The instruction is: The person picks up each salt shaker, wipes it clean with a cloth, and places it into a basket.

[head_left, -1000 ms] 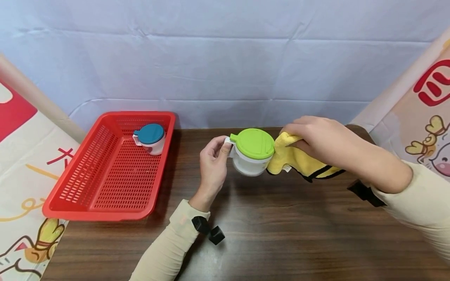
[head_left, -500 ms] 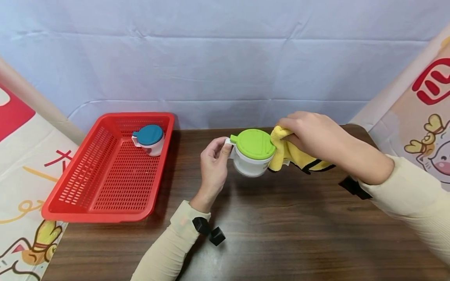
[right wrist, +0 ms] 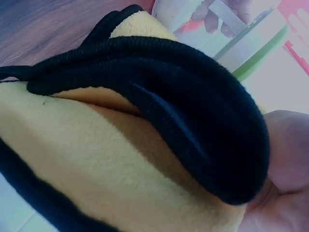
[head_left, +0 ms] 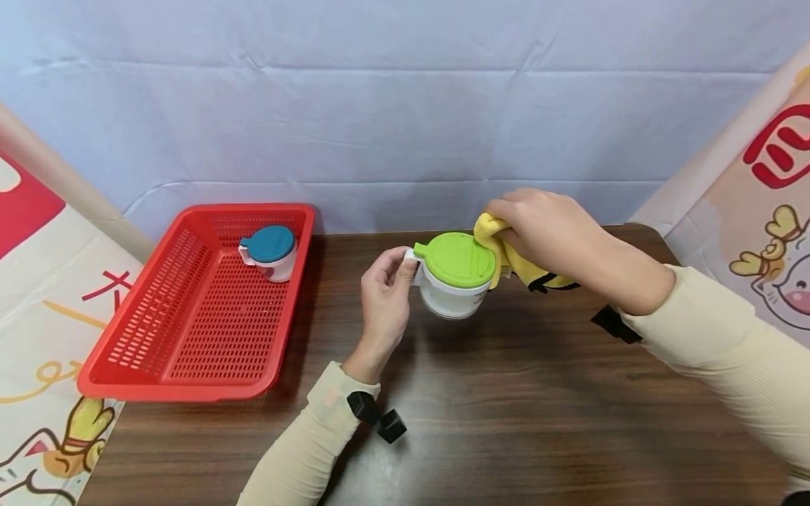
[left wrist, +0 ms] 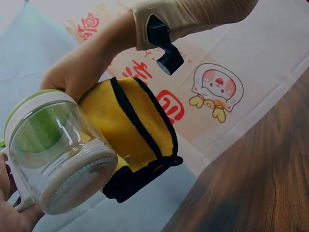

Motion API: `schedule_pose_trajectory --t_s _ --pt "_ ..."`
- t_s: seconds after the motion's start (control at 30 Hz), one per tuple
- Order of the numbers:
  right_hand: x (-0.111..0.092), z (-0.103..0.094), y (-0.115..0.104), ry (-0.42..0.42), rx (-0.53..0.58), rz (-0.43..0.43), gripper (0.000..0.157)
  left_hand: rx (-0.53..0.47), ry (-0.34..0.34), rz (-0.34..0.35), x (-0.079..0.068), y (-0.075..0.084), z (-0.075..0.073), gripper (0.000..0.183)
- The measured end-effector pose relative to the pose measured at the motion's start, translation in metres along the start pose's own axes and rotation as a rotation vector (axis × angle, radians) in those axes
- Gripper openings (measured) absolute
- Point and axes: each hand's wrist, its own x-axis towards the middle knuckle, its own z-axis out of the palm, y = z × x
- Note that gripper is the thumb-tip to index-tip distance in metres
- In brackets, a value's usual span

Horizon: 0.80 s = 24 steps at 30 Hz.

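My left hand [head_left: 387, 292] grips the white handle of a clear seasoning jar [left wrist: 63, 154] with a green lid [head_left: 458, 260]. The jar is held up off the table, its ribbed base showing in the left wrist view. On the jar's far right side, my right hand [head_left: 544, 225] pinches a yellow cloth [left wrist: 123, 116] with black edging and presses it against the lid's rim and the wall. Loose folds of the cloth hang below that hand and fill most of the right wrist view; its fingertips are hidden there.
A red plastic basket [head_left: 291, 309] stands on the left of the brown table [head_left: 506, 414]. Inside its far right corner sits a similar jar with a blue lid [head_left: 271, 244]. A pale cloth backdrop [head_left: 392, 126] rises behind the table.
My right hand has moved left and slightly away with the yellow cloth, from the jar's right side round toward its back right rim. The left hand and the jar stay nearly still.
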Motion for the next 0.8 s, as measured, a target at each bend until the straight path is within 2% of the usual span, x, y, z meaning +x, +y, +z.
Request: schedule_pose_trajectory --t_s 0.2,0.6,0.8 --pt "0.006 0.002 -0.002 -0.009 0.008 0.01 0.018 -0.005 -0.014 -0.001 -0.001 -0.001 0.001 0.018" --pt "0.019 0.009 -0.006 0.018 0.01 -0.026 0.019 0.012 -0.013 0.0 -0.002 -0.001 0.001 0.019" --pt "0.023 0.01 -0.009 0.012 0.001 -0.039 0.012 0.002 -0.017 -0.014 -0.003 -0.002 0.003 0.019"
